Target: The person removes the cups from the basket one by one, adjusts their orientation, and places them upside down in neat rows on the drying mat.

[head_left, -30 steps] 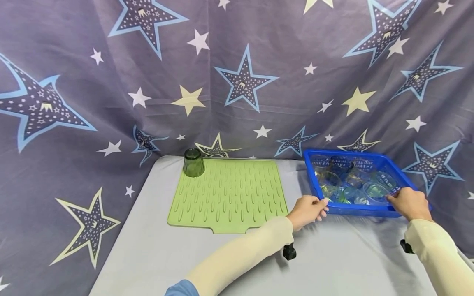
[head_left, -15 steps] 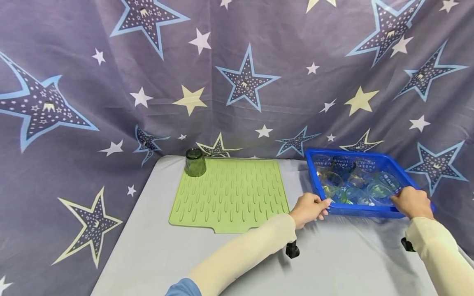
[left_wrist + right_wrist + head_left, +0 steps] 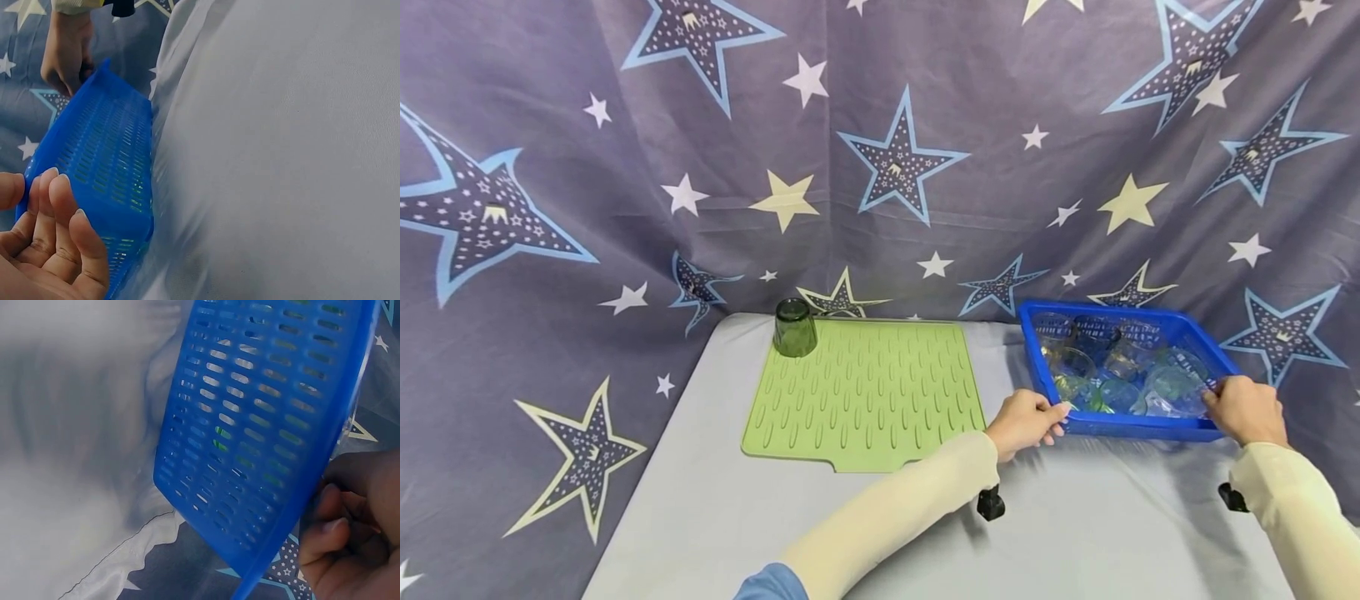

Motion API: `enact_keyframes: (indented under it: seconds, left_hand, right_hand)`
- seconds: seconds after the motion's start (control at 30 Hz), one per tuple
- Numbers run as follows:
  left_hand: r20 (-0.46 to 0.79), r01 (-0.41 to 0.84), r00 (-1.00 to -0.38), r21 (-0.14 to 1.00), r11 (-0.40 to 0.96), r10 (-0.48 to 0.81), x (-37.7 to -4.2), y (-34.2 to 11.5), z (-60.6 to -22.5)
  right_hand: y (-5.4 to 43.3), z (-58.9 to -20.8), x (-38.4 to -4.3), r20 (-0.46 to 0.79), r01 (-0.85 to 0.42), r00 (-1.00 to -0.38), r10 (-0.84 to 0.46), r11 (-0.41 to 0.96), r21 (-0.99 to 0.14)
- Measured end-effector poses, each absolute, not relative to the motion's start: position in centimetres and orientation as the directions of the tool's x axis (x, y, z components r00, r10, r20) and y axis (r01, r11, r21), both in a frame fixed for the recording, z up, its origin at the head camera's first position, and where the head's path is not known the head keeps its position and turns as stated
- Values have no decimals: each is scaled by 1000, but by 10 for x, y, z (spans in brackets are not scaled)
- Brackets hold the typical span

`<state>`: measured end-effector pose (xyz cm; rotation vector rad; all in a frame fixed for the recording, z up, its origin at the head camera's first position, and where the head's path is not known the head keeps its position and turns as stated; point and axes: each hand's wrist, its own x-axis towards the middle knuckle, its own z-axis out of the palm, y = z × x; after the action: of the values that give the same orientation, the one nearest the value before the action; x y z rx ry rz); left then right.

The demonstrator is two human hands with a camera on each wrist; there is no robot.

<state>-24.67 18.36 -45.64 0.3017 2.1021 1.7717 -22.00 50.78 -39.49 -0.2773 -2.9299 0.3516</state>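
A blue plastic basket [image 3: 1138, 424] with slotted walls stands on the right of the table, holding several clear and tinted glasses. My left hand [image 3: 1025, 423] grips its front left corner; in the left wrist view the thumb lies on one side of the rim and the fingers [image 3: 61, 203] on the other. Over the front right rim, my right hand [image 3: 1247, 410] pinches the edge of a clear glass [image 3: 1176, 388] inside the basket. The right wrist view shows curled fingers [image 3: 330, 534] outside the wall, the pinching tips hidden behind the rim.
A green ribbed drying mat [image 3: 865, 392] lies left of the basket. On its back left corner a dark green glass [image 3: 795, 330] stands upside down. A star-patterned curtain [image 3: 895, 250] hangs behind the pale table [image 3: 715, 517].
My right hand has shifted slightly right along the basket's front rim, and the clear glass by its fingertips has turned and shifted right. The left hand keeps its grip on the corner.
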Motion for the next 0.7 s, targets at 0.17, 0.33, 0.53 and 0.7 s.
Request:
enact_keyframes:
  seconds: [0.17,0.33,0.53,0.7]
  left_hand:
    - [-148,-80,-905,980,181,399,-247,183,-456]
    - [-153,-86,-900,980,180,407,-248,181,-455]
    - [-159,-92,-898,980,178,411,-248,180,-453]
    - [-172,-112,-892,980,163,418,-249,180,-454]
  right_hand:
    - [509,-389,-216,155,175,-963,220,950,-260]
    - [509,-383,-211,161,174,-961,224,945,-275]
    - [509,-377,-206,209,157,-952,224,943,-295]
    - [509,-373,-202,197,166,-952,235,935,-313]
